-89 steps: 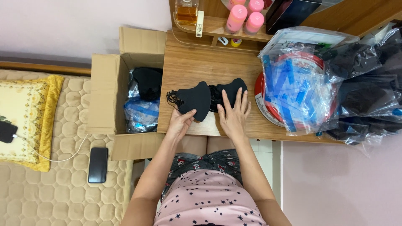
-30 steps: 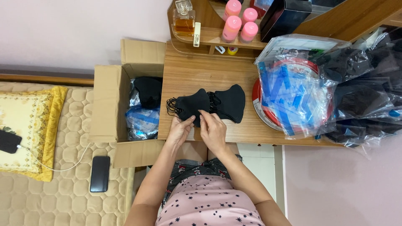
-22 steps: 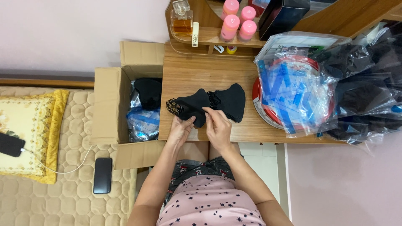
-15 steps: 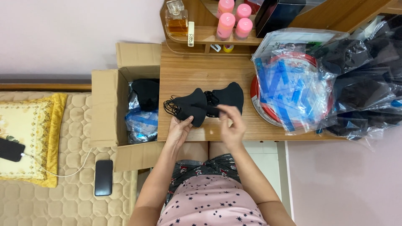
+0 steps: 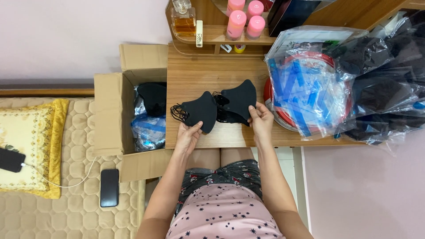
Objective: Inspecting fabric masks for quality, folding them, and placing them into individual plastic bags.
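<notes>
Two black cloth face masks lie on the wooden table (image 5: 199,84): left hand (image 5: 188,137) pinches the left mask (image 5: 201,110), right hand (image 5: 261,121) pinches the right mask (image 5: 239,98). Their tangled ear loops (image 5: 221,110) between could snag, I reckon, dragging both.

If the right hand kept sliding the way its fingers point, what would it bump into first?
The right hand points up across the desk and already touches a black mask. Beyond it, probably the shelf edge below the pink bottles.

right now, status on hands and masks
Left hand grips left black mask. Right hand grips right black mask. Both lie on desk. Nothing blocking.
</notes>
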